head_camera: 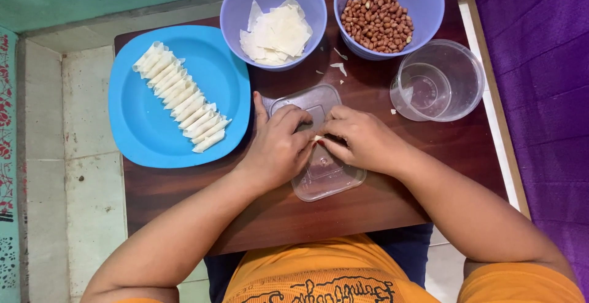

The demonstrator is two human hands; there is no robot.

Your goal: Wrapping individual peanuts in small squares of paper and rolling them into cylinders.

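Blue plate (141,125), lilac bowls (236,8), white wrappers (279,33), reddish-brown peanuts (377,23)

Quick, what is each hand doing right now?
Left hand: fingers closed, pinching a small white wrapper piece over the clear lid.
Right hand: fingers closed on the same piece.

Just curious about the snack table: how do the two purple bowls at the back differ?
The left bowl holds flat, pale wrapper squares; the right bowl holds reddish-brown peanuts. The left bowl sits beside the blue plate; the right bowl sits beside the clear tub. Both are round, purple and upright.
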